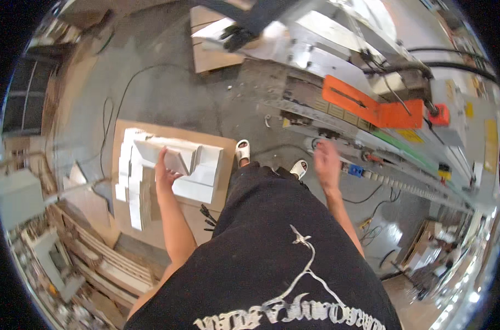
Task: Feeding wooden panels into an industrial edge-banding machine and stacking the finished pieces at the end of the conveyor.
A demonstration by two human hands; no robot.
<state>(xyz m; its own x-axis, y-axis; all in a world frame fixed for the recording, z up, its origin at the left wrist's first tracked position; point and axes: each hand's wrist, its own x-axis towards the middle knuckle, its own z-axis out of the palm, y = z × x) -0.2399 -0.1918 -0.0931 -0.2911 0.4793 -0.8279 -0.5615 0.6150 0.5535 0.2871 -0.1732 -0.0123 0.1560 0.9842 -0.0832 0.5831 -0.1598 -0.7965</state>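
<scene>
Viewed from above, standing on a grey concrete floor (167, 93). Left hand (165, 175) closed around the lower end of a flat white moulded board (167, 155), fingers curled over its edge, the piece lifted just above a stack of similar white profiled panels (198, 176). Stack resting on a brown flat cardboard sheet (167, 132), its right edge just beside the white slip-on sandals (243, 150). Right hand (327, 160) empty, fingers loosely spread and blurred, hanging near the long grey metal machine bed (338, 118). Machine running diagonally along the right, with an orange flat guard plate (371, 107) on top and black hoses (448, 58) above. Open floor between cardboard and machine, crossed by a thin black cable (115, 110). Piled pale offcuts and boards (90, 258) crowding the left margin. A dark-gloved hand of another person (236, 37) at the top edge, on a white board.
</scene>
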